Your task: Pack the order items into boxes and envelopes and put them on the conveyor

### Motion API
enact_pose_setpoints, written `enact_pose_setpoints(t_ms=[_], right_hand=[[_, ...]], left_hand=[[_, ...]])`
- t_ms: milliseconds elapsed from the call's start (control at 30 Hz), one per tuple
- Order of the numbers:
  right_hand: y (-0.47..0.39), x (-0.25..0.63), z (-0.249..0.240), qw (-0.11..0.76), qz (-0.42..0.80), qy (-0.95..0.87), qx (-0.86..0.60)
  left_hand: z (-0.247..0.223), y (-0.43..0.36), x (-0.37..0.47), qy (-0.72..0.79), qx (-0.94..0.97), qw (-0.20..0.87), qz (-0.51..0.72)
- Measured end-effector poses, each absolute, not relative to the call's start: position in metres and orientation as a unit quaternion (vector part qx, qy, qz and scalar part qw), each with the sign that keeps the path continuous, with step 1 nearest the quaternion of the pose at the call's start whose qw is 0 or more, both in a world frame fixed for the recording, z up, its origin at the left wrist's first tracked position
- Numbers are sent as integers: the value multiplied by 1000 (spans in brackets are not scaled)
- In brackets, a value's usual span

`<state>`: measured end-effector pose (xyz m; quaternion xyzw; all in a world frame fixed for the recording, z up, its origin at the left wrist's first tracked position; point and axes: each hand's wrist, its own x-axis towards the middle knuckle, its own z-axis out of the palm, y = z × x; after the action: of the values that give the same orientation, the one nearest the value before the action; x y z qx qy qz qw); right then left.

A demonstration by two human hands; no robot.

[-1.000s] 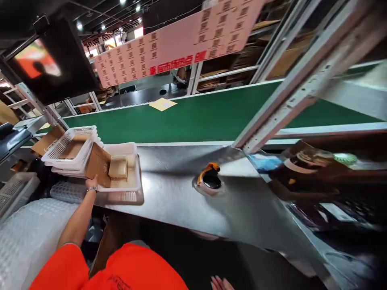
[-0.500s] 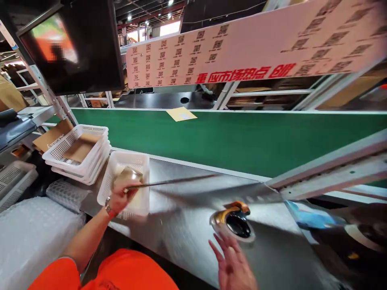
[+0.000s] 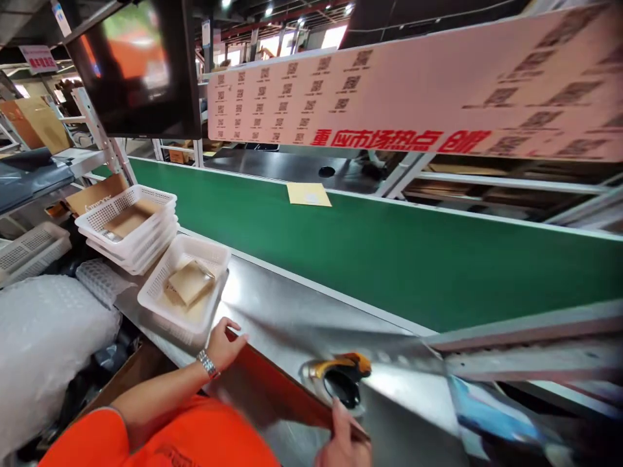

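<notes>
A flat brown sheet (image 3: 277,386), stiff like cardboard, is tilted over the near edge of the metal table between my hands. My left hand (image 3: 226,347), with a metal watch on the wrist, is closed on its far left corner. At the sheet's right end my right hand (image 3: 344,444) pinches the edge, thumb on top; part of this hand is cut off by the frame. Just beyond the right hand stands an orange and black tape dispenser (image 3: 361,364) with a roll of tape. A white plastic basket (image 3: 150,299) holding a small brown package (image 3: 192,282) stands beyond my left hand.
Stacked white baskets (image 3: 146,243) stand at the left, near bubble wrap (image 3: 48,350). A green conveyor belt (image 3: 389,253) runs behind the metal table (image 3: 263,292), carrying a yellow envelope (image 3: 309,194). A white metal post (image 3: 525,340) slants across the right.
My left hand has moved right and toward me, away from the basket, bringing the brown sheet down. My right hand, open and free before, now grips the sheet's other end. The view has turned.
</notes>
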<state>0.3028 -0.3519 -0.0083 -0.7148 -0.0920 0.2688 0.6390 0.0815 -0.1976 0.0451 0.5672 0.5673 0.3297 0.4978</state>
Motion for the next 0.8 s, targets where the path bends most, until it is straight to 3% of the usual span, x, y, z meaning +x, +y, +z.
enact_pose_setpoints(t_ms=[100, 300, 433, 600, 800], right_hand=[[-355, 300, -6, 636, 267, -110, -716], [-366, 294, -1, 582, 441, -289, -620], [-342, 305, -4, 593, 500, -265, -572], [-301, 297, -1, 580, 453, -262, -625], [-292, 273, 5, 605, 423, -220, -638]], left_hand=[[56, -193, 94, 614, 555, 450, 335], [70, -185, 109, 595, 590, 411, 360], [65, -187, 113, 538, 681, 378, 321], [75, -181, 75, 439, 794, 350, 231], [81, -193, 36, 426, 800, 405, 120]])
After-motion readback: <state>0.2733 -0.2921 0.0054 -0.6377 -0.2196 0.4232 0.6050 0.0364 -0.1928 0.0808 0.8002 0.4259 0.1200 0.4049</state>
